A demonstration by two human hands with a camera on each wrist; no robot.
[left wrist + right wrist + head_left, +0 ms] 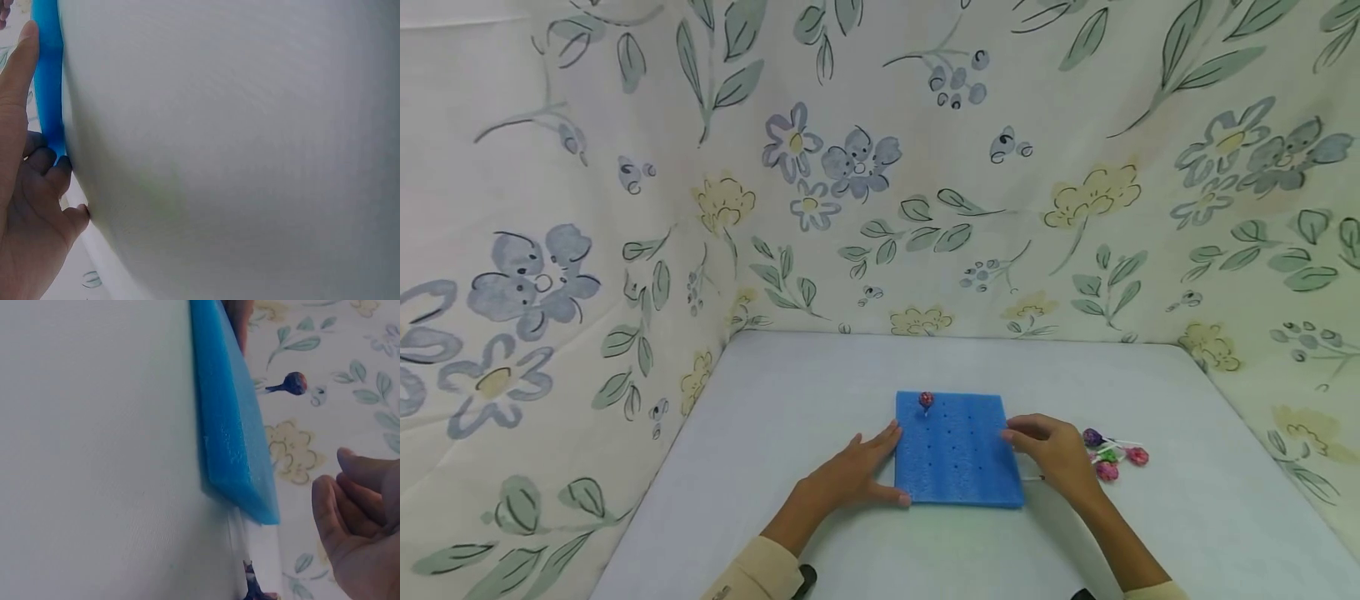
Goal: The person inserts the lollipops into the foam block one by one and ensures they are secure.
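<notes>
A square blue foam board (940, 479) with rows of small holes lies flat on the table. One lollipop (927, 400) in a red-and-dark wrapper stands upright in a hole near its far left corner. My left hand (848, 475) rests against the board's left side, fingers extended and thumb at the near corner. By the right edge is my right hand (1060, 454), its fingers loosely bent with nothing between them in the right wrist view. Below that hand, another lollipop (255, 589) lies with its stick toward the board; my hand hides most of it in the head view.
Right of my right hand, several wrapped lollipops lie in a loose bunch on the white table (805, 375), among them a purple one (1092, 437) and a pink one (1138, 456). A floral cloth (880, 275) hangs behind and along the sides.
</notes>
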